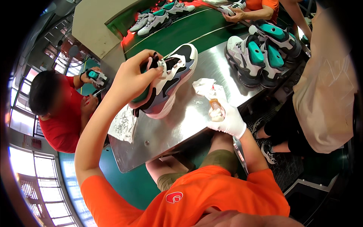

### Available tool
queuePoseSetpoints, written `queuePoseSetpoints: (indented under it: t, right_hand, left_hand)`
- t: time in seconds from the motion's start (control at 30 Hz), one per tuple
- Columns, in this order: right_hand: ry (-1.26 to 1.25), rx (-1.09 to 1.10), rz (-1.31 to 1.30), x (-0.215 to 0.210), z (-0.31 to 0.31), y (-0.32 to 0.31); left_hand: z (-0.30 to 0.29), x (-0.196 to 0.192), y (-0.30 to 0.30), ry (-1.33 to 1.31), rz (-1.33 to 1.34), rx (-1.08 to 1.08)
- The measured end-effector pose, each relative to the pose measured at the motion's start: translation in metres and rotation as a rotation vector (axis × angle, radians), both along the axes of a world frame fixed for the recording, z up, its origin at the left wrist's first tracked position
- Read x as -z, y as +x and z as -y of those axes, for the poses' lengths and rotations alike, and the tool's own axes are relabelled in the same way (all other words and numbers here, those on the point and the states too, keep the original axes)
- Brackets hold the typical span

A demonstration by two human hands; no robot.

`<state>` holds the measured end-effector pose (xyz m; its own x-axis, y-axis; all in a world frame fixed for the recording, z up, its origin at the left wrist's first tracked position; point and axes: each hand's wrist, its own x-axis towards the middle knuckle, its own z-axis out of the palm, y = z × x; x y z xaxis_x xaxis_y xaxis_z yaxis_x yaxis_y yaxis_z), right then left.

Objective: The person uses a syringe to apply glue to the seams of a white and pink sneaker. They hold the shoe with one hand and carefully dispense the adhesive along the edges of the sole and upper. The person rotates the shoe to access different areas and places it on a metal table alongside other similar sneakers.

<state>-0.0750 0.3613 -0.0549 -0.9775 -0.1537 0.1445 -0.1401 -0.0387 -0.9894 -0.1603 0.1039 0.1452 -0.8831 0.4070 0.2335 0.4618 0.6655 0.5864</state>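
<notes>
A grey, black and white sneaker [170,85] with pale lace loops stands tilted on the metal tabletop, its toe pointing away. My bare left hand [138,75] is closed on the sneaker's tongue, at its opening. Green lining shows below that hand. My right hand [230,123], in a white glove, is to the right of the sneaker and apart from it. Its fingers curl around a crumpled white cloth [204,87]. A small tan-brown patch [214,103] shows at the fingers; what it is I cannot make out.
Several sneakers with green insoles [255,53] stand at the table's right end. More sneakers [155,20] sit on the green conveyor [204,34] beyond. A speckled white sheet [124,125] lies at the table's left edge. Co-workers are at left, far right and right.
</notes>
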Motion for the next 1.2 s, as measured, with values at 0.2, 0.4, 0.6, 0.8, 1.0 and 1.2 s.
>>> queuePoseSetpoints:
  t: [0.2, 0.4, 0.6, 0.8, 1.0, 1.2]
  right_hand:
    - [0.099, -0.111, 0.142, -0.020, -0.009, 0.010]
    - [-0.023, -0.140, 0.149, -0.036, -0.021, 0.022]
    - [0.060, -0.131, 0.311, -0.050, -0.032, 0.002]
    - [0.084, -0.236, 0.270, -0.071, -0.032, -0.003]
    - [0.136, -0.166, 0.247, -0.070, -0.034, -0.003]
    - [0.161, -0.060, 0.123, -0.059, -0.023, -0.001]
  left_hand:
    - [-0.037, 0.008, -0.038, -0.024, -0.042, -0.005]
    - [-0.009, 0.020, 0.015, -0.219, -0.189, 0.160]
    - [0.049, 0.048, 0.147, -0.635, -0.518, 0.277]
    - [0.088, 0.089, 0.194, -0.551, -0.484, 0.199]
    - [0.086, 0.096, 0.192, -0.487, -0.456, 0.148]
    - [0.079, 0.051, 0.119, -0.296, -0.027, 0.019]
